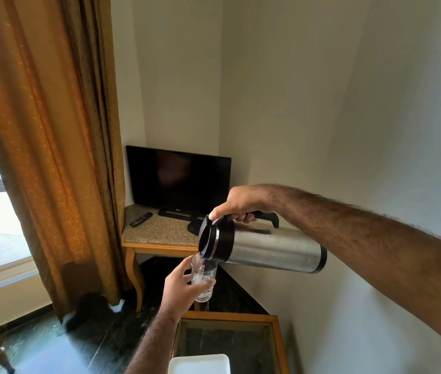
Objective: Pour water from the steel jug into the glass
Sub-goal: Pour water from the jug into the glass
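Note:
The steel jug [273, 248] with a black lid and black handle is tipped almost horizontal in mid air, its spout over the glass. My right hand [241, 205] grips the jug's handle, thumb pressing the lid lever. Water streams from the spout into the clear glass [205, 279], which is partly filled. My left hand [180, 290] holds the glass upright from its left side, just below the jug's lid.
A glass-topped wooden table [278, 344] lies below, with a white tray [199, 364] at its near edge. Behind stands a granite-topped corner table [160, 233] with a TV [179, 179] and remote [141, 219]. An orange curtain [52, 157] hangs left; a wall runs along the right.

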Demonstrator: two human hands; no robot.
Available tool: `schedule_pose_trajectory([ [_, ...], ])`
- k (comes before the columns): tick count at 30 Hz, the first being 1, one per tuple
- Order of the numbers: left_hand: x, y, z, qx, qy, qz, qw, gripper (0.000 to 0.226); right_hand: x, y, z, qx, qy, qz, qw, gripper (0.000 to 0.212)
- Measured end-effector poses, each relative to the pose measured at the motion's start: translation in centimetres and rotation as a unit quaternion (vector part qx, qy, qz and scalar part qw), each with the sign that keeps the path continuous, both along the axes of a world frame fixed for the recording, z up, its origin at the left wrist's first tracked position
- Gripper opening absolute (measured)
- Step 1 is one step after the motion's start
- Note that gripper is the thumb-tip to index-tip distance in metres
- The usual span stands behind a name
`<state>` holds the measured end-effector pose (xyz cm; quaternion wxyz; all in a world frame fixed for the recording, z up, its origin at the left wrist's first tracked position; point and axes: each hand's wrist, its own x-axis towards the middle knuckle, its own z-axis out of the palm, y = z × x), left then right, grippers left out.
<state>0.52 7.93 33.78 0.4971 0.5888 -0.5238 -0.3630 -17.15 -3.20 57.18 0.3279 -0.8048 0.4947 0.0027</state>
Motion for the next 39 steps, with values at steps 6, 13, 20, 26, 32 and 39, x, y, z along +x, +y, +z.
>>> schedule_pose_trajectory([
  [6, -0.1, 0.0, -0.1, -0.005, 0.004, -0.006, 1.0, 0.067, 0.3, -0.4, 0.0, -0.006, 0.001, 0.003, 1.0, 0.048],
  [13, 0.2, -0.1, -0.5, -0.012, 0.005, 0.0, 1.0, 0.064, 0.8, -0.7, 0.1, -0.004, 0.011, 0.001, 1.0, 0.047],
  [20, 0.2, -0.1, -0.5, -0.012, 0.002, 0.001, 1.0, 0.064, 0.9, -0.7, 0.2, -0.002, 0.01, 0.004, 1.0, 0.047],
  [26, 0.3, -0.4, -0.8, -0.01, 0.001, 0.006, 1.0, 0.063, 1.0, -0.5, 0.5, -0.009, 0.013, 0.009, 1.0, 0.047],
  [32, 0.7, -0.7, -1.0, -0.009, -0.002, 0.009, 1.0, 0.07, 1.1, -0.8, 0.2, -0.005, 0.016, 0.009, 1.0, 0.048],
  [39, 0.4, -0.9, -0.8, -0.012, 0.003, 0.018, 1.0, 0.066, 1.1, -0.7, 0.2, -0.026, 0.024, 0.006, 0.999, 0.052],
])
